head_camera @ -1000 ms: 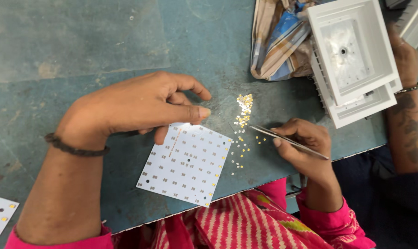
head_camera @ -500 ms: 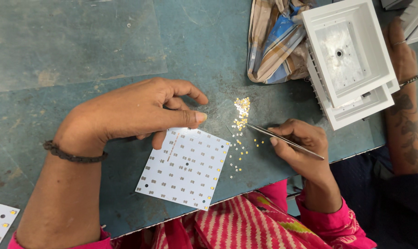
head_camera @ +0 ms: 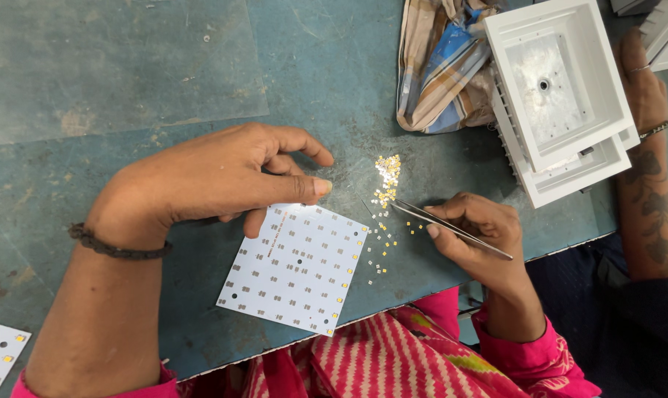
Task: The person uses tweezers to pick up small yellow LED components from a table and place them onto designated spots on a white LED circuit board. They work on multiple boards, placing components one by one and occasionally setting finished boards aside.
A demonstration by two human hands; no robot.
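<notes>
Shiny metal tweezers (head_camera: 452, 227), matt white board (head_camera: 296, 267), scuffed teal table (head_camera: 127, 88)
</notes>
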